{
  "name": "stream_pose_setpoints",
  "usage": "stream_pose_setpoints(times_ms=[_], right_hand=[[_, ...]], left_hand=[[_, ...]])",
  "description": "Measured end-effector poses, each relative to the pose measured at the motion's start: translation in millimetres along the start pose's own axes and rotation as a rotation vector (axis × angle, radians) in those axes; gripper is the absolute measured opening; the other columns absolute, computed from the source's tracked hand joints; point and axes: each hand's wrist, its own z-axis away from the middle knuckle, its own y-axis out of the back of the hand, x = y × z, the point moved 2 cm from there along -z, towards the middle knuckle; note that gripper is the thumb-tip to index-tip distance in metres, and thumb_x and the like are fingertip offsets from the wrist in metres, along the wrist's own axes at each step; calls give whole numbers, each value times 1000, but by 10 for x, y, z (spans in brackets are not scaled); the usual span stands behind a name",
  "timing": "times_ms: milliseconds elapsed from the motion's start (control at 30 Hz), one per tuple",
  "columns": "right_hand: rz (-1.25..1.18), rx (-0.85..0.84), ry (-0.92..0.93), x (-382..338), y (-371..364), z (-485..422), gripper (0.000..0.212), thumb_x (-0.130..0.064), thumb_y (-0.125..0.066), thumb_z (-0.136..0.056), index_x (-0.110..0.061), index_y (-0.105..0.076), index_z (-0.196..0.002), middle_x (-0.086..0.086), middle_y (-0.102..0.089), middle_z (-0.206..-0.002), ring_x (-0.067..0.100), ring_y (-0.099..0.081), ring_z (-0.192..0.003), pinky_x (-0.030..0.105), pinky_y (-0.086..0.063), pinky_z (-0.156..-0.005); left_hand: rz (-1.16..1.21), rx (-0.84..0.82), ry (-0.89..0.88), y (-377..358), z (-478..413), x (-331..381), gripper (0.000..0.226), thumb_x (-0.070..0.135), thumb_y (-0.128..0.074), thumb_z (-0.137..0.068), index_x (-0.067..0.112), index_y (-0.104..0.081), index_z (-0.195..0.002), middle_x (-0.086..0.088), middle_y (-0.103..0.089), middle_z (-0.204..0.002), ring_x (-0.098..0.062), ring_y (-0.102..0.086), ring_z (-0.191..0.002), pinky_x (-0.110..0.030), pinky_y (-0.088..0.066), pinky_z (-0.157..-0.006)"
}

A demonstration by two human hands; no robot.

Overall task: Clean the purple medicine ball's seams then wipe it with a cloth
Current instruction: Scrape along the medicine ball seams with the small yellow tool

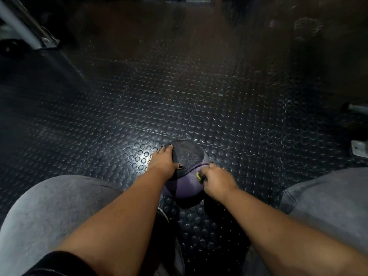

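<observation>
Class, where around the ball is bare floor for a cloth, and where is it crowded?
Free: studded floor beyond the ball, toward the metal frame. Crowded: between the knees, around the left hand and the right hand gripping a small tool.

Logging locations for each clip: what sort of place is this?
Probably a gym: black studded rubber floor tiles, a purple medicine ball resting on them, and a grey metal equipment frame at the upper left.

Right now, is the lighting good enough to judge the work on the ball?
Head view: mostly dim, corners nearly black; glare on the studded mat beside the medicine ball; left hand and right hand lit and sharp; small tool in the right hand barely readable; wide-angle bending at edges.
</observation>
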Motion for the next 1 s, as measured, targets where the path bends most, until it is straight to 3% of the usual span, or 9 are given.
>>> stream_pose_setpoints(times_ms=[100, 233, 333, 467, 633, 700, 800, 867, 1000], right_hand=[[-32, 144, -52, 88, 37, 13, 31, -27, -54, -92, -27, -57, -123, 3, -50, -116, 29, -62, -95, 34, -50, -75], [-30, 230, 206, -126, 37, 8, 35, -25, -70, -82, -32, -67, -116, 4, -56, -104, 29, -63, -66, 34, -51, -55], [103, 138, 310, -225, -1, -11, 37, -27, -57, -92, -38, -59, -127, 3, -51, -107, 27, -60, -77, 32, -43, -57], [81, 97, 191, -167, -11, -104, 41, -28, -45, -98, -46, -47, -136, 0, -45, -121, 28, -63, -89, 34, -47, -71], [-3, 34, -193, 387, 17, -190, 42, -19, -48, -97, -39, -54, -133, 1, -43, -138, 28, -58, -110, 35, -52, -89], [-93, 93, -234, 401, 25, -202, 40, -19, -52, -95, -38, -56, -131, 1, -43, -139, 29, -58, -109, 37, -52, -89], [-162, 202, 11, -10, 75, -190, 39, -25, -58, -91, -37, -59, -128, 0, -50, -116, 25, -59, -86, 30, -50, -74], [-73, 235, 206, -246, 48, -133, 40, -24, -64, -88, -32, -62, -126, 3, -53, -108, 31, -61, -84, 32, -51, -64], [97, 21, 251, -280, -50, -46, 46, -32, -47, -96, -33, -42, -142, 4, -42, -127, 33, -57, -100, 40, -49, -74]], left_hand=[[16, 5, 5, -8, -6, -39, 85, 35, -68, -92, 23, -16, -159, -3, -26, -163, -30, -32, -144, -44, -31, -118], [7, 13, 7, -11, -9, -75, 84, 34, -68, -93, 21, -17, -159, -6, -32, -159, -30, -38, -138, -43, -34, -115], [-5, 17, -9, -10, -35, -69, 85, 34, -69, -92, 21, -18, -159, -6, -30, -161, -32, -36, -141, -44, -34, -116], [-25, -1, -16, -5, -39, -74, 87, 32, -72, -89, 18, -21, -157, -7, -33, -158, -34, -37, -139, -45, -35, -115], [11, -10, 3, 36, 8, -148, 81, 21, -71, -89, 14, -24, -155, -10, -43, -148, -31, -44, -133, -45, -36, -114], [22, 1, -2, 23, 20, -197, 80, 21, -70, -91, 16, -23, -156, -10, -43, -148, -31, -44, -133, -46, -36, -114], [31, 20, -15, 4, -7, -188, 82, 28, -70, -91, 19, -21, -157, -5, -37, -155, -30, -40, -137, -46, -34, -115], [16, 15, -27, 5, -35, -152, 82, 30, -68, -93, 21, -19, -158, -4, -32, -159, -31, -36, -140, -44, -32, -116], [-6, 7, -20, 22, -49, -113, 83, 33, -67, -93, 21, -18, -159, -6, -31, -160, -32, -34, -141, -43, -31, -117]])
